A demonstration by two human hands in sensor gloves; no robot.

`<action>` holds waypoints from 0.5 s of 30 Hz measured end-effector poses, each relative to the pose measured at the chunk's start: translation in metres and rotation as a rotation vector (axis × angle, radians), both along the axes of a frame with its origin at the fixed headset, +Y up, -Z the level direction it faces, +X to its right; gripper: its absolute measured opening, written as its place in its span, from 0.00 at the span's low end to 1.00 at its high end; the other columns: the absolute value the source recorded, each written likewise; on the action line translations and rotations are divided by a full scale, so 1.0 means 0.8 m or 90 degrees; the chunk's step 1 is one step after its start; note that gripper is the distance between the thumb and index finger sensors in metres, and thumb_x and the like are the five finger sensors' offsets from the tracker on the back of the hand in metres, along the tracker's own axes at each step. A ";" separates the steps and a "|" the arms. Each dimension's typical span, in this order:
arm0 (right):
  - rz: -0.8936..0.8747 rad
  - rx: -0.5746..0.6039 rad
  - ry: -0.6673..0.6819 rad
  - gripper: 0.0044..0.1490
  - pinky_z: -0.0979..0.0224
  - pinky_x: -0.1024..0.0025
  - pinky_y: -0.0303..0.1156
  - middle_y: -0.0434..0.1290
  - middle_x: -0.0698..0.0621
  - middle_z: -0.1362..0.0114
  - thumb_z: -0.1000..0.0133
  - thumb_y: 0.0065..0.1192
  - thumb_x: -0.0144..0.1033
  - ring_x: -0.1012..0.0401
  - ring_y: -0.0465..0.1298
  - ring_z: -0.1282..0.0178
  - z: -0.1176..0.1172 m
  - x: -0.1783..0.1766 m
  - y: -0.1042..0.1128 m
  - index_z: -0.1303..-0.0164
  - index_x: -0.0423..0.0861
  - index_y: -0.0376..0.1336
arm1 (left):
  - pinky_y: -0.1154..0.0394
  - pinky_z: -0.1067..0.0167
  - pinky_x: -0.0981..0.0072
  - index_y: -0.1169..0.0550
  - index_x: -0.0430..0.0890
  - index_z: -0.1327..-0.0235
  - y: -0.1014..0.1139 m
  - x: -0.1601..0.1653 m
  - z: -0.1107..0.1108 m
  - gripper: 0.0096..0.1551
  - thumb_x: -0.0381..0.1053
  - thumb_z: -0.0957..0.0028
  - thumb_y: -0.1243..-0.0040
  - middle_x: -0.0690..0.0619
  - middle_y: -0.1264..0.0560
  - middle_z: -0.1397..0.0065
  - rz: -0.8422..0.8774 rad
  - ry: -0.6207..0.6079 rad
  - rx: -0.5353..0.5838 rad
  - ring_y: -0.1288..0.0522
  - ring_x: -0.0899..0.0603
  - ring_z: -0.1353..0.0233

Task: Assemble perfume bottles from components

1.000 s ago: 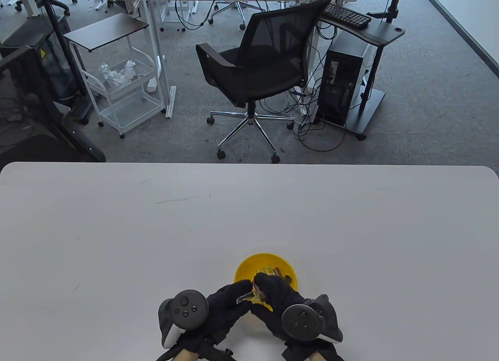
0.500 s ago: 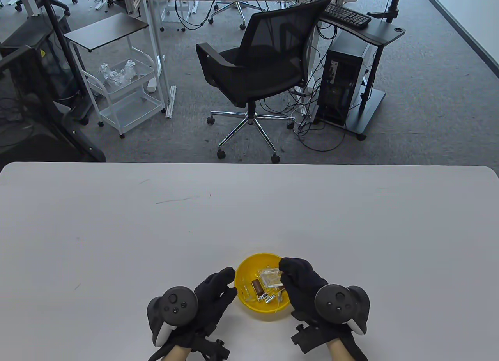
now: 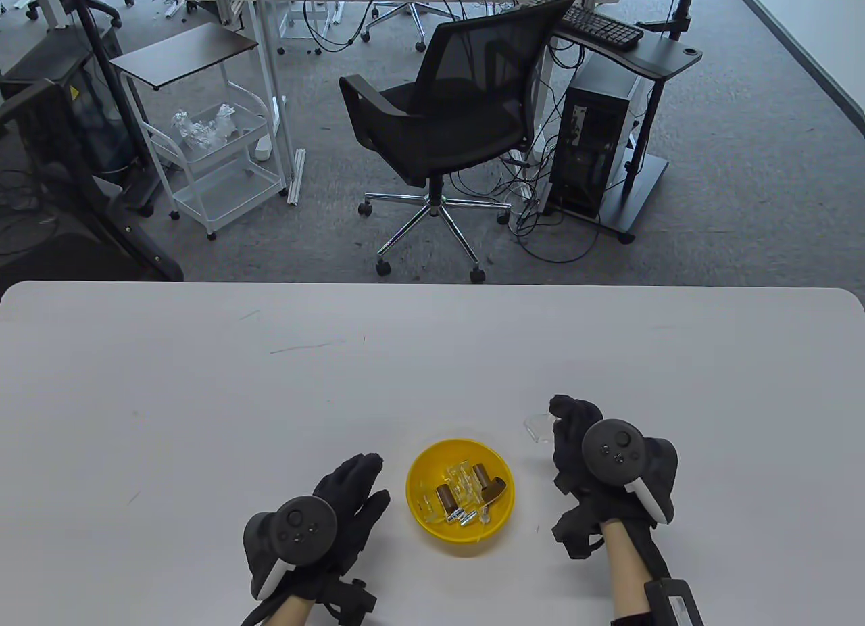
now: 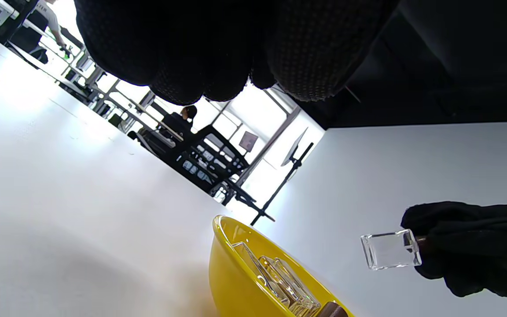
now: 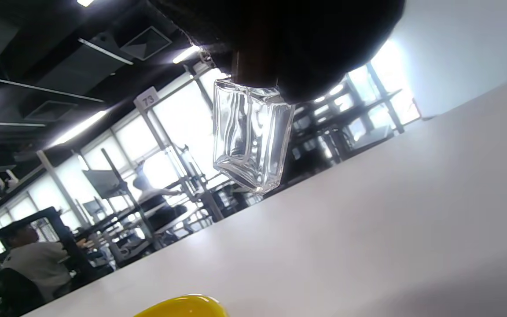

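A yellow bowl (image 3: 422, 521) near the table's front edge holds clear glass bottles (image 3: 465, 480), brown caps (image 3: 445, 498) and small silver sprayer parts (image 3: 461, 516). My right hand (image 3: 574, 426) is right of the bowl and grips a clear square glass bottle (image 3: 538, 428) by its brown-capped top, just above the table. The bottle also shows in the right wrist view (image 5: 252, 138) and in the left wrist view (image 4: 390, 250). My left hand (image 3: 351, 491) lies flat and empty on the table left of the bowl, fingers spread.
The white table (image 3: 270, 396) is bare except for faint scuff marks (image 3: 304, 347). Beyond its far edge stand a black office chair (image 3: 446, 122), a white cart (image 3: 216, 159) and a computer stand (image 3: 608, 132).
Both hands left the bowl. My right hand moved right and away with a capped glass bottle in it. My left hand drew back left and settled open on the table.
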State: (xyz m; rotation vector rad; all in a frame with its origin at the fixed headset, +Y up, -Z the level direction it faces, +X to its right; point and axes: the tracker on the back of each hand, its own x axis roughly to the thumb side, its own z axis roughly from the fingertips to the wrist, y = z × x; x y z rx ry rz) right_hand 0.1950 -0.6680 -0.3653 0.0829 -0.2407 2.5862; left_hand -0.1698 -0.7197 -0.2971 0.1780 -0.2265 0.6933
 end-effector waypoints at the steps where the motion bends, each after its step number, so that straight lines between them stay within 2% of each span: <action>1: 0.005 -0.010 -0.029 0.30 0.43 0.59 0.73 0.62 0.37 0.21 0.34 0.51 0.23 0.39 0.72 0.40 -0.008 0.006 -0.003 0.20 0.37 0.51 | 0.28 0.33 0.46 0.30 0.50 0.23 0.000 0.000 0.000 0.33 0.53 0.43 0.38 0.44 0.30 0.22 0.002 0.000 -0.001 0.28 0.35 0.27; 4: 0.006 -0.016 -0.076 0.31 0.45 0.60 0.74 0.65 0.37 0.23 0.33 0.54 0.25 0.41 0.74 0.43 -0.023 0.015 -0.011 0.20 0.37 0.51 | 0.28 0.33 0.46 0.30 0.50 0.23 0.000 -0.001 -0.001 0.33 0.53 0.43 0.38 0.43 0.30 0.22 0.004 0.002 -0.004 0.28 0.35 0.27; 9: 0.090 -0.029 -0.134 0.32 0.50 0.64 0.76 0.69 0.38 0.26 0.34 0.59 0.31 0.45 0.77 0.47 -0.045 0.019 -0.028 0.21 0.38 0.53 | 0.28 0.32 0.46 0.30 0.50 0.23 -0.002 -0.006 -0.003 0.33 0.53 0.43 0.38 0.43 0.30 0.22 -0.002 0.010 -0.010 0.28 0.35 0.27; 15: 0.178 -0.044 -0.158 0.33 0.52 0.65 0.76 0.72 0.40 0.29 0.35 0.62 0.36 0.47 0.78 0.49 -0.063 0.015 -0.043 0.22 0.39 0.55 | 0.29 0.32 0.45 0.30 0.50 0.23 -0.003 -0.007 -0.004 0.33 0.53 0.43 0.38 0.43 0.31 0.22 -0.011 0.012 -0.016 0.28 0.35 0.27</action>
